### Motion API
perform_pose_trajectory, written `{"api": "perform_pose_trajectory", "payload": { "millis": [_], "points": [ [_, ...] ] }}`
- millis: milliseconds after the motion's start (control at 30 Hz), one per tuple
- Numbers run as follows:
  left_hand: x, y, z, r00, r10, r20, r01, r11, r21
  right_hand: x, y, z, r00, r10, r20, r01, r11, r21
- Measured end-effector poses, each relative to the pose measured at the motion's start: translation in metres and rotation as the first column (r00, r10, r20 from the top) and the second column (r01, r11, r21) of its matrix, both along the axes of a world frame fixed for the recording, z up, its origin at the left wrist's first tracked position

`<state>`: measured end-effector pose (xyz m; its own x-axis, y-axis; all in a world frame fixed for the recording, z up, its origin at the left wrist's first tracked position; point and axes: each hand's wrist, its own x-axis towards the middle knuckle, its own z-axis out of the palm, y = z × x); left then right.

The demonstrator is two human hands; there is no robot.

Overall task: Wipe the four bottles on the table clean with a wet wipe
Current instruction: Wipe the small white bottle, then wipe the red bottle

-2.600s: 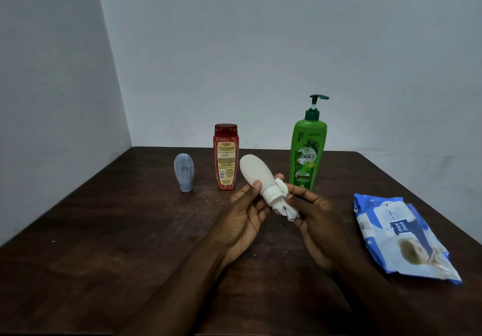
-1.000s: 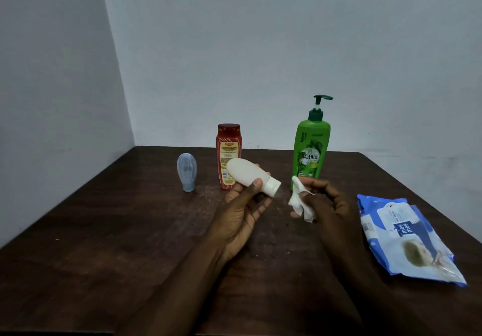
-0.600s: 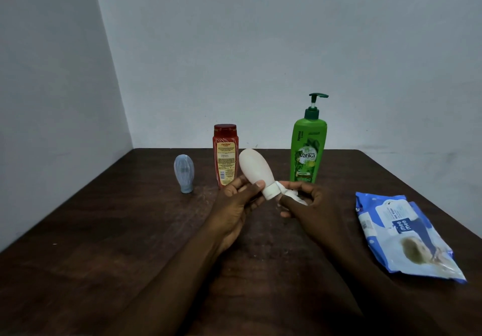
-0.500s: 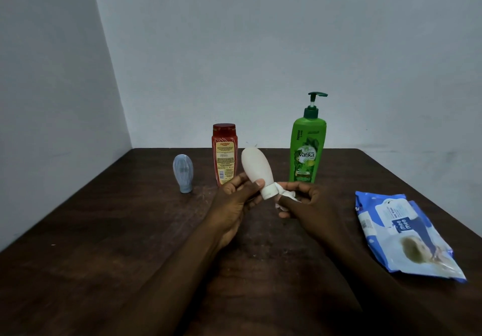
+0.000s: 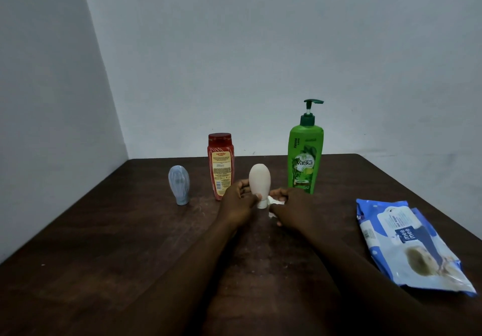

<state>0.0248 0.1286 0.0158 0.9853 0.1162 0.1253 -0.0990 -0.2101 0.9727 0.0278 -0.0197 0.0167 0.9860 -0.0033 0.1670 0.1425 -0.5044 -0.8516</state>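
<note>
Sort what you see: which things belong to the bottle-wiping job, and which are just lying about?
Job: white bottle, blue-grey bottle, red bottle, green pump bottle, wet wipe, left hand, right hand.
Lying about: wipes pack, untouched on the table.

Count at table (image 5: 104, 257): 4 bottles (image 5: 179, 188) (image 5: 220, 166) (image 5: 259, 181) (image 5: 305, 161), 1 wet wipe (image 5: 276, 201), 1 wipe pack (image 5: 407, 244). Over table: 2 hands (image 5: 237, 205) (image 5: 294, 209).
</note>
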Motion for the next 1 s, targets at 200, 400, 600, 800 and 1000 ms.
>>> {"api": "perform_pose_trajectory", "payload": {
  "millis": [200, 400, 600, 800, 1000],
  "points": [
    [0.022, -0.006, -0.007, 1.0, 0.021, -0.019, -0.02, 0.999, 0.042, 0.01, 0.004, -0.001, 0.998, -0.037, 0.059, 0.045, 0.99, -0.131],
    [0.036, -0.008, -0.013, 1.0, 0.027, 0.01, -0.027, 0.995, 0.092, 0.02, 0.006, -0.005, 0.998, -0.028, 0.061, 0.037, 0.988, -0.149],
    [0.042, -0.012, -0.013, 0.999, 0.046, 0.02, -0.048, 0.995, 0.091, 0.024, 0.004, -0.004, 0.997, -0.015, 0.074, 0.027, 0.988, -0.151],
    [0.045, -0.013, -0.014, 0.998, 0.048, 0.033, -0.051, 0.993, 0.102, 0.025, 0.002, -0.005, 0.998, -0.014, 0.066, 0.023, 0.99, -0.14],
    [0.044, -0.013, -0.015, 0.997, 0.033, 0.067, -0.041, 0.993, 0.109, 0.024, 0.0, -0.004, 0.998, -0.02, 0.056, 0.027, 0.993, -0.113]
  ]
}}
